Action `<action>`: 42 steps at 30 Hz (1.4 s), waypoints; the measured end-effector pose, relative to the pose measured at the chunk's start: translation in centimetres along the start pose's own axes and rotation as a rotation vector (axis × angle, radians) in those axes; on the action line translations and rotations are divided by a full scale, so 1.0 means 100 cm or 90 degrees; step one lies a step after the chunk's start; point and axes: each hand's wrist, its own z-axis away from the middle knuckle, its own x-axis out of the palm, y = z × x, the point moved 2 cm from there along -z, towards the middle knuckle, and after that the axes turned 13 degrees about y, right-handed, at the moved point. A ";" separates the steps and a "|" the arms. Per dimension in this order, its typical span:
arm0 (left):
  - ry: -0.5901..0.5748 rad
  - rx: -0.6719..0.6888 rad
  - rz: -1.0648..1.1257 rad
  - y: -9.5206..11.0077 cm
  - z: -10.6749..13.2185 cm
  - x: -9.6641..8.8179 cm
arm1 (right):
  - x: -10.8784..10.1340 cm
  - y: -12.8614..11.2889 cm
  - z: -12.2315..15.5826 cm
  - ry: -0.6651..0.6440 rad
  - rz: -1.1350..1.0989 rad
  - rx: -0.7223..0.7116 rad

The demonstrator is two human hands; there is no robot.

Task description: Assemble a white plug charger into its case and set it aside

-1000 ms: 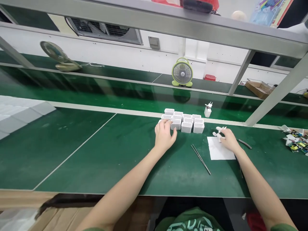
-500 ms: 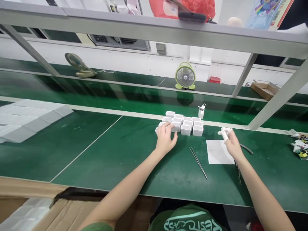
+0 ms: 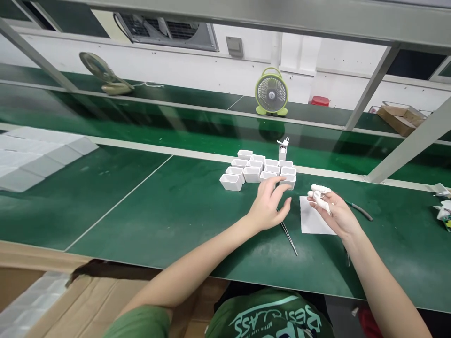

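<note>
My left hand [image 3: 269,204] reaches over the front right of a cluster of small white square cups [image 3: 252,174]. Its fingers are curved and apart, the fingertips close to the nearest cup, with nothing seen in them. White, wrinkled covers like finger cots [image 3: 321,188] show on the fingers of my right hand [image 3: 336,211]. Those fingertips are drawn together above a white paper sheet [image 3: 312,218]; a small white bit seems to be between them, too small to name. Tweezers [image 3: 289,239] lie below my left hand, partly hidden by it.
A grey tool handle [image 3: 361,211] lies right of my right hand. White trays [image 3: 42,155] stand at the left. Behind the cups are a white power plug [image 3: 283,149] and a green fan [image 3: 271,94]. A slanted post [image 3: 405,143] rises on the right.
My left hand has moved right across the cups, uncovering those at the left. My right hand has shifted slightly left and turned, showing its covered fingertips. The camera view has tilted down.
</note>
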 end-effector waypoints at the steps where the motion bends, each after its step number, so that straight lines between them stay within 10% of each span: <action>1: 0.005 0.000 0.006 0.001 0.001 0.003 | 0.002 0.001 0.001 -0.013 -0.001 0.005; 19: 0.005 0.024 0.092 -0.001 0.018 -0.004 | 0.025 0.001 0.034 -0.130 0.029 0.029; 42: 0.003 0.008 0.088 -0.005 0.018 -0.004 | 0.031 0.000 0.027 -0.070 0.081 0.009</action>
